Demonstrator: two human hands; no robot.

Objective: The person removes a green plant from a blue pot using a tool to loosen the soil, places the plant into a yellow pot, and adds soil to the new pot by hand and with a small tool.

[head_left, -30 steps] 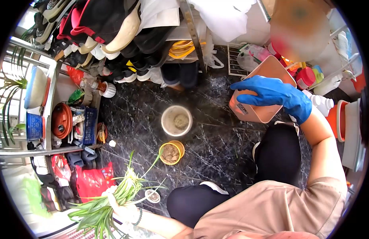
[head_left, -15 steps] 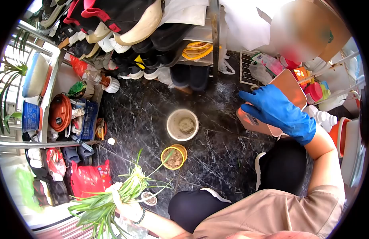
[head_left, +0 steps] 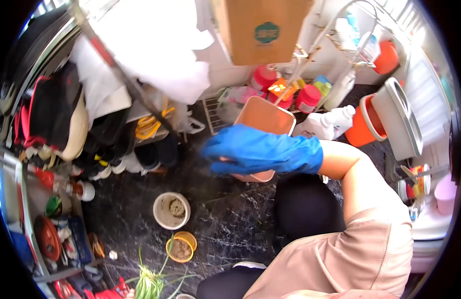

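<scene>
My right hand [head_left: 265, 152] wears a blue rubber glove and reaches leftward over the floor, in front of a pinkish-orange rectangular bin [head_left: 266, 115]. Its fingers are stretched out and blurred, with a gap between them and nothing visible in the grip. At the bottom edge, a leafy spider plant [head_left: 148, 285] is partly cut off. Just the fingertips of my left hand [head_left: 130, 294] show beside it, closed on the plant. A white pot [head_left: 158, 215] with some soil inside stands on the floor. Close by is a small yellow pot [head_left: 181, 250] filled with soil.
Shoes and bags crowd a rack [head_left: 126, 79] at upper left. A cardboard box [head_left: 265, 30] sits above pink-lidded jars [head_left: 308, 98] and white bottles [head_left: 335, 122]. An orange bucket [head_left: 362, 124] is at right. A low shelf with a red-brown lid [head_left: 47, 237] stands at left.
The view has swung to the right, so the plant and left hand now sit mostly below the frame. My gloved hand has turned and its fingers are closer together.
</scene>
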